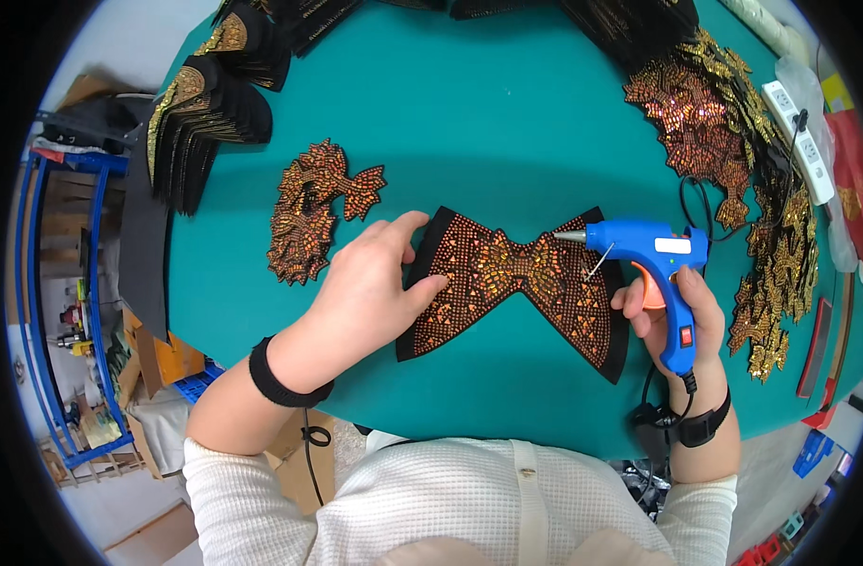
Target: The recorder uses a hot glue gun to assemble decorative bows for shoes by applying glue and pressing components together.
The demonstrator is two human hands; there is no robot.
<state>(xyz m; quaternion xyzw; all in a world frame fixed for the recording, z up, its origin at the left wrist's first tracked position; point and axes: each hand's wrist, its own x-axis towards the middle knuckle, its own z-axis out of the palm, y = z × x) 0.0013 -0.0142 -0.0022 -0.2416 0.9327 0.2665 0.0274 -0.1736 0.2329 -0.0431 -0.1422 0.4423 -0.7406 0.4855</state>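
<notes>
A large black bow covered in orange-gold studs lies on the green table in front of me, with a smaller sequined bow at its middle. My left hand rests at the bow's left edge, fingers apart, thumb on the studs. In my right hand is a blue hot glue gun with an orange trigger. Its metal nozzle points left, over the upper part of the bow's right wing. Beyond my left hand lies a pile of small orange sequined bows.
Stacked black pieces with gold trim stand at the far left. Heaps of orange bow pieces and gold bow pieces cover the right side, beside a white power strip. The gun's cord hangs near my right wrist.
</notes>
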